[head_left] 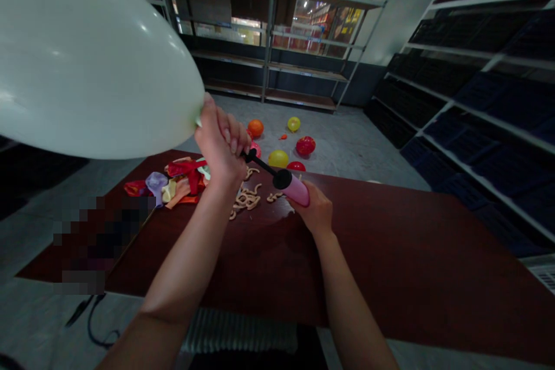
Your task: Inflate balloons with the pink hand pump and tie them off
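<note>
A large, pale, inflated balloon (91,63) fills the upper left of the view. My left hand (223,139) is closed round its neck and the front end of a hand pump, hiding the nozzle. From that hand a black pump rod (263,163) runs down to the pump's pink barrel (297,189). My right hand (315,208) grips the pink barrel. Under and beside my left hand, a pile of limp balloons (182,179) in red, orange, purple and other colours lies on the dark red table (390,243). Small beige curved pieces (248,199) are scattered near the pump.
On the floor beyond the table lie several inflated balloons, among them an orange one (255,128), a yellow one (293,124) and a red one (306,145). Metal shelving (269,58) stands behind, and racks of dark crates (481,92) line the right. A black strap (93,318) lies on the floor.
</note>
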A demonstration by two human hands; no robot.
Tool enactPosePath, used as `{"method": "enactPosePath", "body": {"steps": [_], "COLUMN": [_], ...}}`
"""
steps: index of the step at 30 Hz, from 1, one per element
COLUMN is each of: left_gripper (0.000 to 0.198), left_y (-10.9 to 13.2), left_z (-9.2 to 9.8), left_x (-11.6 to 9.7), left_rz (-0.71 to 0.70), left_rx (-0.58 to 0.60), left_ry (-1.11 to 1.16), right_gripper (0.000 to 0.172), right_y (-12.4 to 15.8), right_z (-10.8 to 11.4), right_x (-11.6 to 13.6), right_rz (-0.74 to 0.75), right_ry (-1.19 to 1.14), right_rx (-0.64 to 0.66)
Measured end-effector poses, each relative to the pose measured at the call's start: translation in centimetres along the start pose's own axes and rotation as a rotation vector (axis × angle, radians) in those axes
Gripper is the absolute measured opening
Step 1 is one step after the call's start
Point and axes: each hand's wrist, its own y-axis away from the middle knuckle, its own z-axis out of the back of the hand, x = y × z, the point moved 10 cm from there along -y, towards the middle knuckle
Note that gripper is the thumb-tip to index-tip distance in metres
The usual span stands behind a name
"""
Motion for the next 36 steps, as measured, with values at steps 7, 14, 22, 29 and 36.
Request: {"method": "enactPosePath", "body": {"steps": [7,14,22,29,36], "left_gripper": [0.061,0.056,0.050,0.052,0.055], "left_y": [1.6,0.5,-1.7,-3.4,-4.6], "left_z": [0.4,4.3,6.7,7.0,7.1], "left_x": [7.5,11.8,11.3,7.2,2.2], "left_rz": [0.156,0.252,0.273,0.185,0.162], "left_rx": [-0.034,-0.147,-0.201,-0.230,-0.236], "left_ry": [-0.035,-0.035,-0.017,-0.003,0.085], "right_gripper": [0.052,0.052,0.045,0.052,0.053], "right_y": [0.0,-0.2,-0.9,-0.6,-0.7], "right_z": [0.3,-0.6,-1.2,-1.0,-1.0], "right_x": [0.5,1.0,1.2,0.2,0.0], "right_rz": [-0.009,0.011,-0.038,-0.009,0.006], "right_ry": [0.035,0.106,0.102,0.096,0.085], "right_rx": [-0.017,0.041,0.138,0.154,0.164]}}
